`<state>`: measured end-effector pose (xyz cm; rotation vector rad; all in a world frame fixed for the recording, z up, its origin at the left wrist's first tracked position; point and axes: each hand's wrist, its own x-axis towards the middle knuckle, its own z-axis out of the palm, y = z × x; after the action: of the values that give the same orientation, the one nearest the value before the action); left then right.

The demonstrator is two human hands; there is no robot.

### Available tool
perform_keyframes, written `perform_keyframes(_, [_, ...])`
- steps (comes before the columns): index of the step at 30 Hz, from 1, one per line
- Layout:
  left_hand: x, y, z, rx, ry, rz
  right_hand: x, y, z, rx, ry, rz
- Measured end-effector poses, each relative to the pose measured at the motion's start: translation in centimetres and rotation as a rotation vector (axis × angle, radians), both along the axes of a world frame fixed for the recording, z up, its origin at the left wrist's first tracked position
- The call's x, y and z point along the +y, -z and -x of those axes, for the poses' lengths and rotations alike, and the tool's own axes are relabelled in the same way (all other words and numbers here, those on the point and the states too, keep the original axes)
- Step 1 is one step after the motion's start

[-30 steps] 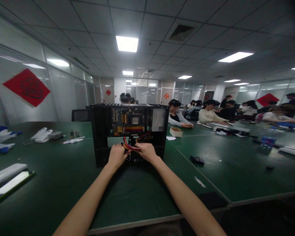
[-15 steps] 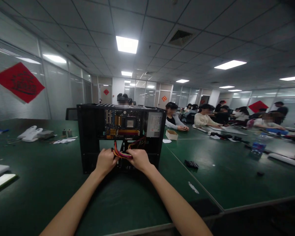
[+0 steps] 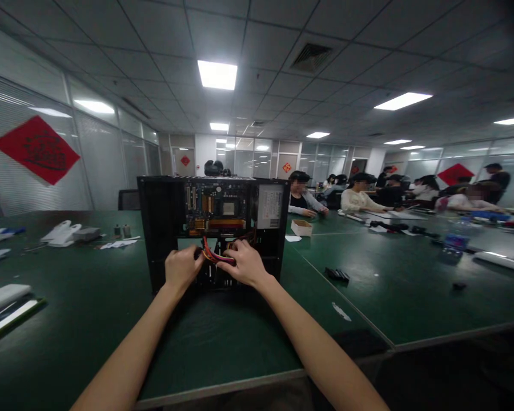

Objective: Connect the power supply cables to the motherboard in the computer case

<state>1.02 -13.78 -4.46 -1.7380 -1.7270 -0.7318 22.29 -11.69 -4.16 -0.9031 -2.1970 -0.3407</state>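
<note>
I'm watching left hand (image 3: 182,269), right hand (image 3: 247,265) gripping cable bundle (image 3: 215,257) before computer case (image 3: 159,220); hard tugging could be tipping it.

The surface (image 3: 223,342) is dark green and glossy, with a pale seam running down at the case's right. On it a black computer case (image 3: 157,242) stands upright. Taking the case as the dial's centre, ten o'clock has a white bag (image 3: 60,233) beside a grey block (image 3: 87,234), then two small cylinders (image 3: 122,230) near white paper (image 3: 119,244). Eight holds a white, green-edged item (image 3: 12,319); two, a small open box (image 3: 301,228); three, a black ribbed piece (image 3: 336,275); four, a pale scrap (image 3: 341,311).
</note>
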Motion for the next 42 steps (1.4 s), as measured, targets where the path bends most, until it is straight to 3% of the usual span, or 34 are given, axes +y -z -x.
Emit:
perform_keyframes(8, [0.7, -0.9, -1.8, -0.164, 0.12, 0.064, 0.0, 0.1, 0.6, 0.078, -0.266, -0.108])
perform_keyframes(14, [2.9, -4.0, -3.4, -0.171, 0.346, 0.069, 1.1, -1.0, 0.8, 0.089, -0.401, -0.085])
perform_keyframes(16, [3.5, -5.0, -3.7, -0.127, 0.373, 0.07, 2.0, -1.7, 0.7, 0.167, -0.362, -0.093])
perform_keyframes(19, [4.4, -5.8, -3.9, -0.044, 0.36, 0.119, 3.4, -2.9, 0.9, 0.242, -0.187, -0.154])
perform_keyframes(24, [6.3, -5.5, -3.1, -0.004, 0.332, 0.212, 5.3, -4.9, 1.7, -0.17, 0.114, -0.09])
perform_keyframes(27, [7.6, -5.1, -2.1, -0.026, 0.506, 0.295, 6.3, -5.3, 1.6, -0.314, 0.198, -0.019])
perform_keyframes(30, [8.6, -4.6, -1.1, -0.046, 0.693, 0.357, 7.2, -5.1, 1.1, -0.305, 0.266, 0.035])
perform_keyframes(33, [9.4, -4.0, -0.2, -0.081, 0.782, 0.357, 7.9, -4.7, 0.7, -0.251, 0.316, 0.086])
perform_keyframes(36, [10.4, -3.6, 0.3, -0.079, 0.779, 0.33, 8.0, -4.4, 0.6, -0.22, 0.318, 0.1])
perform_keyframes(42, [12.1, -4.5, -0.2, -0.01, 0.59, 0.322, 7.7, -3.9, 0.5, -0.272, 0.316, 0.193])
